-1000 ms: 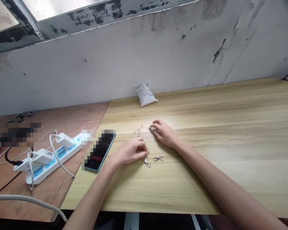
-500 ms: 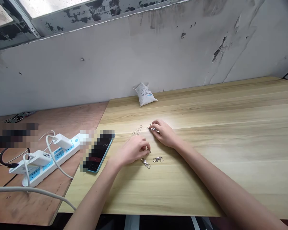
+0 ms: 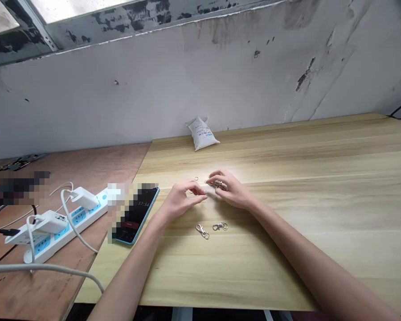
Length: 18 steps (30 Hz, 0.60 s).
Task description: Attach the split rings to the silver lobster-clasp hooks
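Note:
My left hand point(image 3: 187, 196) is closed in a pinch, thumb against forefinger, with a small metal ring point(image 3: 206, 192) just showing at the tips. My right hand point(image 3: 232, 189) arches over a pile of metal lobster clasps point(image 3: 218, 184), its fingers apart and touching the pile, which they partly hide. Nearer the front, two clasps with rings attached lie on the wood: a left clasp point(image 3: 200, 229) and a right clasp point(image 3: 218, 226). A loose ring point(image 3: 196, 179) rests beyond my left fingers; others near it are mostly covered by that hand.
A phone point(image 3: 142, 209) lies left of my left arm. Past the table's left edge, a white power strip point(image 3: 78, 217) with chargers and cables sits on a brown board point(image 3: 96, 165). A white packet point(image 3: 202, 133) stands by the wall at the back of the wooden table point(image 3: 304, 178).
My left hand has moved away from the two front clasps, up toward the pile, still pinching. My right hand has stayed at the pile, its fingers spread a little more.

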Tool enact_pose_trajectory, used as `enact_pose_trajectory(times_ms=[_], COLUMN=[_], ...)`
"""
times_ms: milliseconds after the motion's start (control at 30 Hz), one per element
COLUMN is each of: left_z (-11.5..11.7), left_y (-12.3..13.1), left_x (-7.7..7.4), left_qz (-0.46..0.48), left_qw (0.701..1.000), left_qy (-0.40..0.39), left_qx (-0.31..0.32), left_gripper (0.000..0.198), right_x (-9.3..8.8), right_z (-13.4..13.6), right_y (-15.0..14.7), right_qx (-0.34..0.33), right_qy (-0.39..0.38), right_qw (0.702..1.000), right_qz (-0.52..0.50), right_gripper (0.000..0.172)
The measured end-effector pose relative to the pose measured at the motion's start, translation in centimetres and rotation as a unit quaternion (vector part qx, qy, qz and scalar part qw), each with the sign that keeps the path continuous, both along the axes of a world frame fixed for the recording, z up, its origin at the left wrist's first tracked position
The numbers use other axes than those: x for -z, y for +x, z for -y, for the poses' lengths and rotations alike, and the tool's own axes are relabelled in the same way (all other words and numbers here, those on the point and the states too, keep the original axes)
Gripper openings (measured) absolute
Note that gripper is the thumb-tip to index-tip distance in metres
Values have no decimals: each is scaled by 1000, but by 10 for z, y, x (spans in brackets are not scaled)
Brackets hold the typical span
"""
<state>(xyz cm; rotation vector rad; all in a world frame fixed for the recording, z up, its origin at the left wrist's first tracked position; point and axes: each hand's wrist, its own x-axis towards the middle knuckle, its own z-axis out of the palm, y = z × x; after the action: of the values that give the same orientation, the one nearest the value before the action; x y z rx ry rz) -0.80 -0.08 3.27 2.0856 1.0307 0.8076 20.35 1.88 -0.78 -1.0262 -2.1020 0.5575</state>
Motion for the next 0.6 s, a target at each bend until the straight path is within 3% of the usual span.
enact_pose_trajectory(times_ms=[200, 433, 600], left_z=[3, 0, -1], left_y=[-4, -3, -2], left_x=[-1, 4, 5], left_qz=[59, 130, 129], left_qw=[996, 979, 979], left_qy=[-58, -143, -145], left_qx=[-33, -71, -66], left_gripper=[10, 18, 19], right_x=[-20, -16, -18], right_z=[21, 18, 18], right_y=[-14, -16, -15], right_qx=[-90, -46, -54], right_qy=[-47, -11, -18], right_qw=[994, 998, 996], right_qz=[-36, -48, -67], right_gripper=[14, 21, 23])
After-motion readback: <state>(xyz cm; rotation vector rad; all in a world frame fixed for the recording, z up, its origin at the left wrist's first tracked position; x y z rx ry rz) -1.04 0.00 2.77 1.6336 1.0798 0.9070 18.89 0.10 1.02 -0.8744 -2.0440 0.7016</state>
